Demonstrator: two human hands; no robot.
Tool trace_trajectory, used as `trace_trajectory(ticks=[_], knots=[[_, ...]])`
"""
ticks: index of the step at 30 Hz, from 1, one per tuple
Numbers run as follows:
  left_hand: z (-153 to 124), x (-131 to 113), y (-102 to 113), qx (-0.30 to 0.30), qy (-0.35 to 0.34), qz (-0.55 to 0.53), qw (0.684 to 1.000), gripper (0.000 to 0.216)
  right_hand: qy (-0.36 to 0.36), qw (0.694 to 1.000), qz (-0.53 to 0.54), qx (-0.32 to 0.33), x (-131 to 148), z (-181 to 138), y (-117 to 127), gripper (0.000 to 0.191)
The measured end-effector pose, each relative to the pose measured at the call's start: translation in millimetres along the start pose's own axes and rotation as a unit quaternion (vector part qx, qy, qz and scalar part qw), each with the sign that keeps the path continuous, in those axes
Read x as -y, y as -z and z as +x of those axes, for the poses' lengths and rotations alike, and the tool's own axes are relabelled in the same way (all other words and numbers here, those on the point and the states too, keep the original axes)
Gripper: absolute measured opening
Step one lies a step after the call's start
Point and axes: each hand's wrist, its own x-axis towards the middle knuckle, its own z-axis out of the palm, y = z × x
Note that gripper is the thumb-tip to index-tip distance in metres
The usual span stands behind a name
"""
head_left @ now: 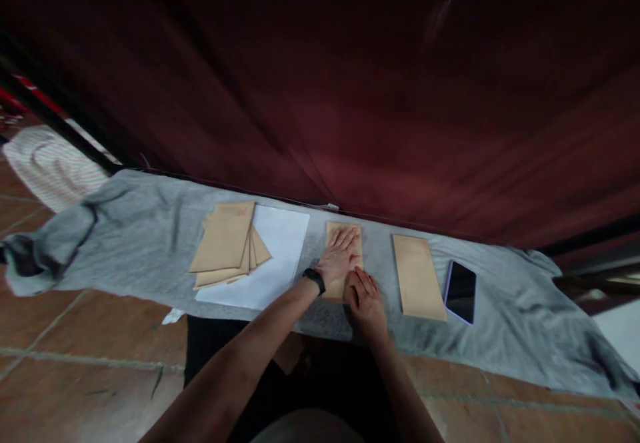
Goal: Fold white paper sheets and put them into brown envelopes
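Observation:
A brown paper envelope point(333, 287) lies on the grey cloth in front of me. My left hand point(339, 256), with a dark band on its wrist, presses flat on its upper part, fingers stretched out. At the lower right edge of the same envelope is my right hand point(367, 304), its fingers bent and close together on the paper. The thumb side of that hand is partly hidden. To the right a second brown envelope point(420, 277) lies flat by itself. A fanned stack of brown envelopes point(225, 236) rests on white paper point(280, 249) to the left.
A phone with a purple edge point(461, 292) lies right of the single envelope. The grey cloth point(145, 229) covers a long narrow surface. A dark red curtain-like sheet point(350, 116) hangs behind it. Below is a tiled floor point(115, 356). A striped cloth point(57, 166) is at far left.

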Motion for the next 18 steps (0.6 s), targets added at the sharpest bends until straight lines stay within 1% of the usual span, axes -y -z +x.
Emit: trace_trajectory(ticks=[3, 7, 9, 12, 18], knots=[[21, 17, -1, 0.028, -0.022, -0.003, 0.999, 0.061, 0.002, 1.000, 0.011, 0.008, 1, 1, 3, 0.044], [35, 32, -5, 0.063, -0.029, -0.010, 0.998, 0.058, 0.008, 1.000, 0.023, 0.004, 2, 1, 4, 0.047], [36, 36, -8, 0.073, -0.033, -0.010, 0.997, 0.057, 0.009, 1.000, 0.025, 0.005, 2, 1, 4, 0.047], [34, 38, -12, 0.071, -0.041, -0.015, 0.997, 0.058, 0.009, 1.000, 0.025, 0.011, 3, 3, 5, 0.046], [27, 40, -14, 0.070, -0.099, 0.007, 0.993, 0.058, 0.008, 1.000, 0.016, 0.001, 5, 3, 4, 0.044]])
